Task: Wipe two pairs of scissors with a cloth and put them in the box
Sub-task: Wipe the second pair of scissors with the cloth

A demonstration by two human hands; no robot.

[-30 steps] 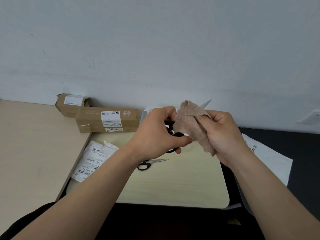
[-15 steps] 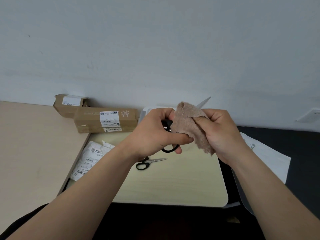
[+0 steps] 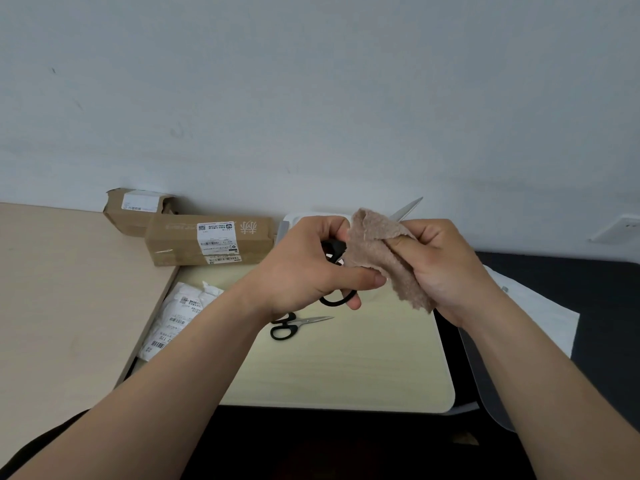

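Left grip [image 3: 311,268] held the scissors [image 3: 334,301] by the black handles, right grip [image 3: 446,268] pinched the soft cloth [image 3: 377,251] round the blade, above the bench [image 3: 346,368]. Stiff, slick, sharp steel, so handles looked safest. Other pair [image 3: 294,325] lay on the bench.

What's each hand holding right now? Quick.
Left hand: closed, gripping the black-handled steel scissors by the handles.
Right hand: closed, pinching the tan fuzzy cloth round the scissors' blades.
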